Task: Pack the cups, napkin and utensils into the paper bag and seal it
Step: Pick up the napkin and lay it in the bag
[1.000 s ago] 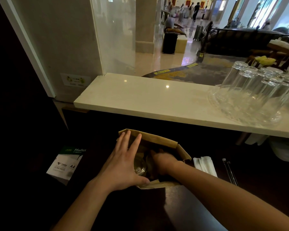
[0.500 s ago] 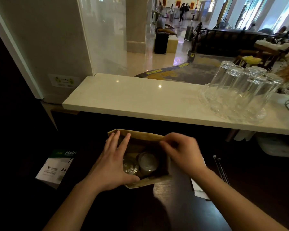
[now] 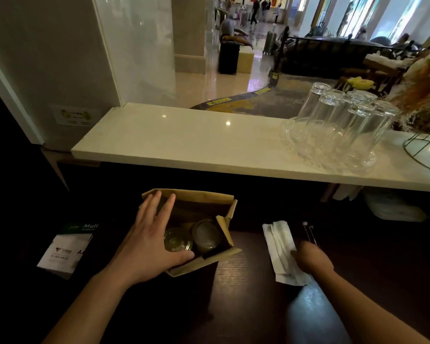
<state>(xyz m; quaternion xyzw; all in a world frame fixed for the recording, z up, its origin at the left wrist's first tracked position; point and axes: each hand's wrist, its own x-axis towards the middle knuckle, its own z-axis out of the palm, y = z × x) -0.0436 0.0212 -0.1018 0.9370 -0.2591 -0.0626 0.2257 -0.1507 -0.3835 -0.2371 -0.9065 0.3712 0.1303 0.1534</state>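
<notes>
Two cups (image 3: 178, 240) (image 3: 206, 235) in one paper bag (image 3: 204, 265), one napkin (image 3: 282, 249), five upturned glasses (image 3: 343, 120).

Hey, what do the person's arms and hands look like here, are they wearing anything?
Both forearms are bare up to the frame edge, with no sleeve in view. The left hand and right hand show no glove, ring, watch or bracelet. The right hand is slightly blurred.

Left hand (image 3: 149, 242) flat and spread, fingers splayed forward, thumb hooked toward the body, forearm angled in from lower left; right hand (image 3: 313, 260) lower, palm down, fingers loosely curled and pointing forward-left, forearm reaching in from lower right.
</notes>
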